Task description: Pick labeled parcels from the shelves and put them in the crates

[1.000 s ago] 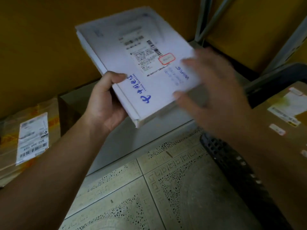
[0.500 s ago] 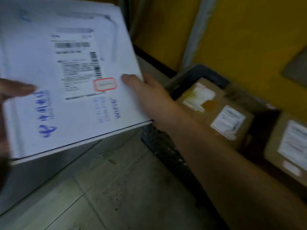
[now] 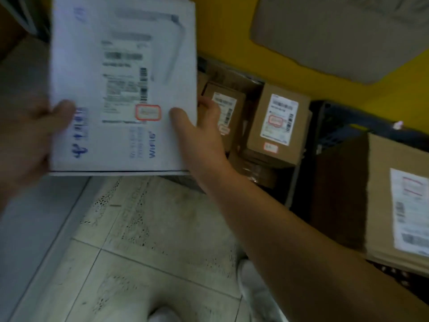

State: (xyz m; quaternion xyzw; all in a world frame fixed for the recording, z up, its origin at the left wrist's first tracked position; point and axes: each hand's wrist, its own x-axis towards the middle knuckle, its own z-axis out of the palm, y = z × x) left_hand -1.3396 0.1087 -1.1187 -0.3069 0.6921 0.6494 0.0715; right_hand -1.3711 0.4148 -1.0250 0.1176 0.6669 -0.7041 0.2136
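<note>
The single head-worn camera looked steeply down from close above the white parcel (image 3: 123,89), facing the tiled floor (image 3: 151,240) below it and the cardboard boxes (image 3: 276,126) to its right.

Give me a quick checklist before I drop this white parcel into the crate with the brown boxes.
1. Grip: left hand and right hand both hold the white parcel, thumbs on top. Ok.
2. Label: shipping label faces up, print blurred. Cannot tell.
3. Parcel over the crate: mostly left of it, above the floor. Not ok.
4. Free space: brown boxes fill the visible part. Cannot tell.
5. Path: nothing between parcel and crate. Ok.
</note>
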